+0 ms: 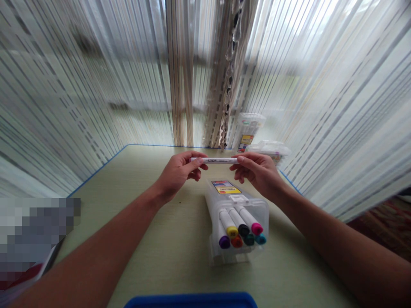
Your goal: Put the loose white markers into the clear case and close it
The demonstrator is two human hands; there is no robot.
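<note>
A white marker (220,161) with small dark print is held level above the table. Its left end is pinched between the thumb and fingers of my left hand (184,171). At the other end, my right hand (255,171) grips it the same way, so both tips are mostly covered by fingers. Below and nearer to me lies a clear plastic marker case (210,205) with a yellow label, its near end open. Several white markers (239,220) show there, with purple, yellow, orange, black, pink, green and teal caps facing me.
Behind my right hand, a clear case (245,132) stands upright, and another clear case (269,148) lies beside it. String curtains (144,85) hang at the table's far edge. A blue object (192,300) edges in at the bottom. The pale green table (154,256) spreads underneath.
</note>
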